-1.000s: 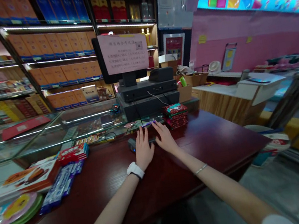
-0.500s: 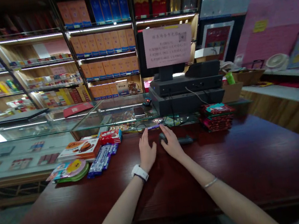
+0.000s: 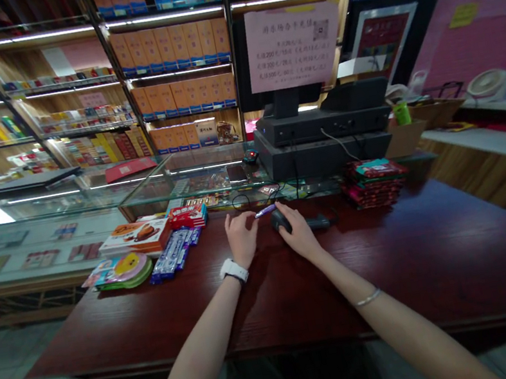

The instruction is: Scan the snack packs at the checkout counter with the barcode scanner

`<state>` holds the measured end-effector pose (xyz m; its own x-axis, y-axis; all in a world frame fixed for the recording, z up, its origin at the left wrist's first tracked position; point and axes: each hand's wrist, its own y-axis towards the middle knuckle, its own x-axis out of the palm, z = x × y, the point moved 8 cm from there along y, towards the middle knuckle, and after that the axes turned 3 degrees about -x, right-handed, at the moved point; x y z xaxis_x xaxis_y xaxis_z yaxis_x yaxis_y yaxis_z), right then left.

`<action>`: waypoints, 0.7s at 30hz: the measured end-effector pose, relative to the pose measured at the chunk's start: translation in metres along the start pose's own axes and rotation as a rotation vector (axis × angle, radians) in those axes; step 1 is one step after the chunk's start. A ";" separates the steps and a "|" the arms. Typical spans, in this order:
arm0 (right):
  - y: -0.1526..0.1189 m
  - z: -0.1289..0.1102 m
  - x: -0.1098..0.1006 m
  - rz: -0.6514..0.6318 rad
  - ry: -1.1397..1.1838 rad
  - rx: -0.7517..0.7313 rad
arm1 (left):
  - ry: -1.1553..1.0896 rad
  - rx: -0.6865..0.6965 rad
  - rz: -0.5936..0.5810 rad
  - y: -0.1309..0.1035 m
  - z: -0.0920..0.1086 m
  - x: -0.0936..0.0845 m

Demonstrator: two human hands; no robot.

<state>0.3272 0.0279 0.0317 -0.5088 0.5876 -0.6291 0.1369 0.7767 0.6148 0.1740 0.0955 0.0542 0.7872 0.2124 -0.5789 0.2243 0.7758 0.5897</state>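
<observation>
My left hand (image 3: 242, 237), with a white watch on the wrist, pinches one end of a slim purple packet (image 3: 265, 211) between thumb and forefinger. The packet tilts slightly, its right end up near my right fingertips. My right hand (image 3: 299, 235) is curled over the head of a black barcode scanner (image 3: 281, 221), whose handle sticks out to the right on the dark red wooden table (image 3: 272, 297). To the left of my left hand lie purple-wrapped bars (image 3: 174, 254).
Red boxes (image 3: 188, 216), an orange-and-white box (image 3: 136, 236) and round green packs (image 3: 123, 271) sit at the left. A stack of red packets (image 3: 374, 182) stands right. Behind are a cash register (image 3: 323, 144), a glass counter (image 3: 182, 176) and stocked shelves.
My left fingers have closed into a pinch on the purple packet, and its right end has tipped upward. My right hand has curled over the scanner. The view has tilted down a little.
</observation>
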 end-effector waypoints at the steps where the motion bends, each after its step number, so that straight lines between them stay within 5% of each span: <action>1: 0.001 -0.001 -0.002 0.012 -0.014 -0.003 | 0.008 0.011 0.003 0.000 0.000 -0.001; 8: 0.007 -0.008 -0.028 0.128 -0.197 -0.123 | -0.017 0.165 0.022 -0.003 0.012 -0.003; 21: 0.001 -0.004 -0.040 0.308 -0.244 -0.316 | 0.025 0.412 0.054 -0.014 0.024 0.001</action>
<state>0.3438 0.0041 0.0591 -0.2668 0.8441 -0.4651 -0.0333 0.4742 0.8798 0.1855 0.0708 0.0590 0.7908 0.2647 -0.5519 0.3984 0.4620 0.7924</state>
